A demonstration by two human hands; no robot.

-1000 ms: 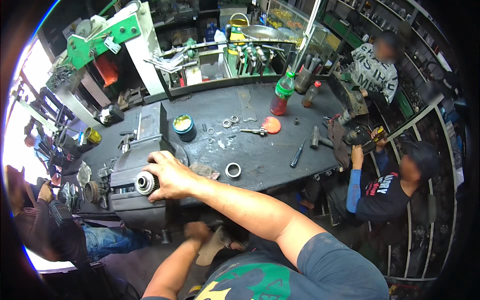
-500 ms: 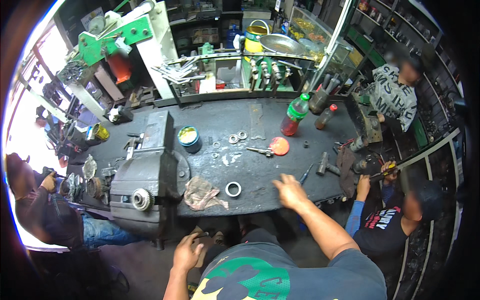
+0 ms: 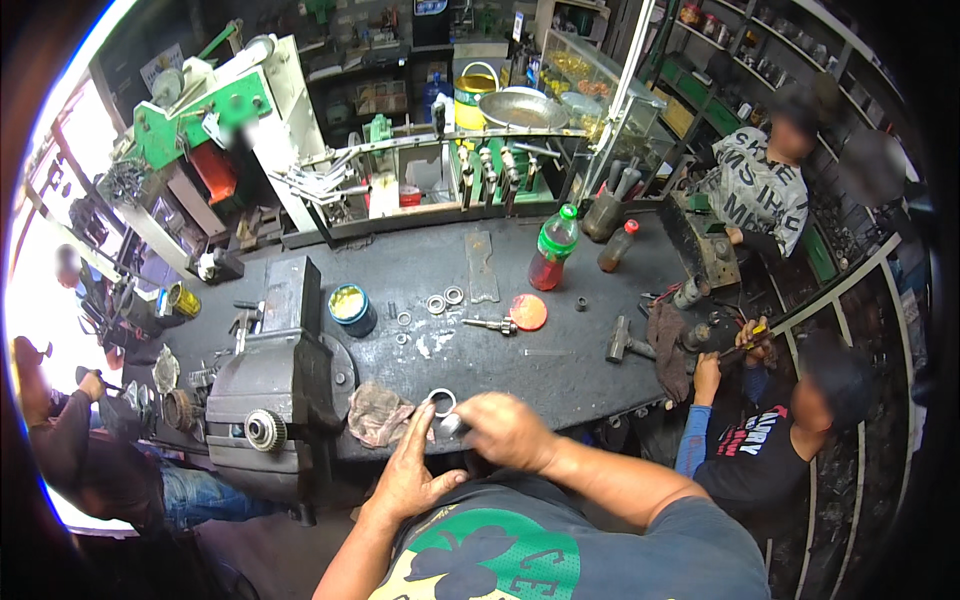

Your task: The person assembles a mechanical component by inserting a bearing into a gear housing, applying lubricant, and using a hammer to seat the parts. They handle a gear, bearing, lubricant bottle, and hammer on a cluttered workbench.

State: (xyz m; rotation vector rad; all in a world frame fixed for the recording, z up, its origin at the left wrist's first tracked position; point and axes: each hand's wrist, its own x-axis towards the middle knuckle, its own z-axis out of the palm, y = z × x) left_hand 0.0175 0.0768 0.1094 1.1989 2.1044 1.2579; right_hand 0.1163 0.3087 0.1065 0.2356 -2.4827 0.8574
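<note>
My left hand (image 3: 412,472) is open at the bench's front edge, fingers stretched forward and thumb apart. Its fingertips reach a metal ring (image 3: 448,397) lying on the bench. My right hand (image 3: 508,432) is just to the right, fingers curled in and partly blurred. A small pale piece (image 3: 453,423) shows between the two hands, by the right fingertips; its kind is unclear. Whatever the right hand holds is hidden. A crumpled, stained rag (image 3: 378,415) lies left of my left fingers. Farther left stands a large bench vise (image 3: 270,385) with a toothed gear (image 3: 265,430) on it.
On the bench are a grease tub (image 3: 352,312), small rings (image 3: 444,300), a splined shaft (image 3: 490,325), an orange lid (image 3: 528,312), a red-liquid bottle (image 3: 553,248) and a hammer (image 3: 626,342). One co-worker (image 3: 760,430) works at right, another (image 3: 90,440) at left.
My right hand has come left from the bench's right part, and my left hand has risen to the ring. The slim blue tool near my right fingers no longer shows on the bench.
</note>
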